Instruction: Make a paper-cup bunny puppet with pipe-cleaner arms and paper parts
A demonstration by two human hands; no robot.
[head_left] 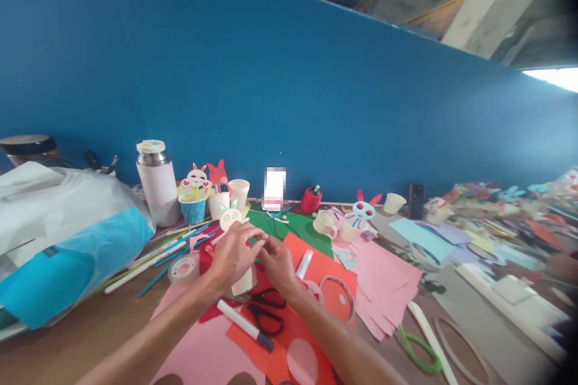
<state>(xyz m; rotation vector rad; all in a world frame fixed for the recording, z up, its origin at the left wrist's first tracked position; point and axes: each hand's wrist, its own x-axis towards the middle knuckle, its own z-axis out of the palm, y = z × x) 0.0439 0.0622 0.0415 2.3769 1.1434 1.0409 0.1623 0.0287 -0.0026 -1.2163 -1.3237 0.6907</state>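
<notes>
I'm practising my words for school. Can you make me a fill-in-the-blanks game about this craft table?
1. Both hands hold a white paper ____ between them.
2. The scissors near the hands have ____ handles.
3. The wall behind the table is painted ____.
4. The roll of tape lies to the ____ of the hands.

Missing words: cup; black; blue; left

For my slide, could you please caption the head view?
Both hands, left hand and right hand, work a paper cup over red paper.
</notes>
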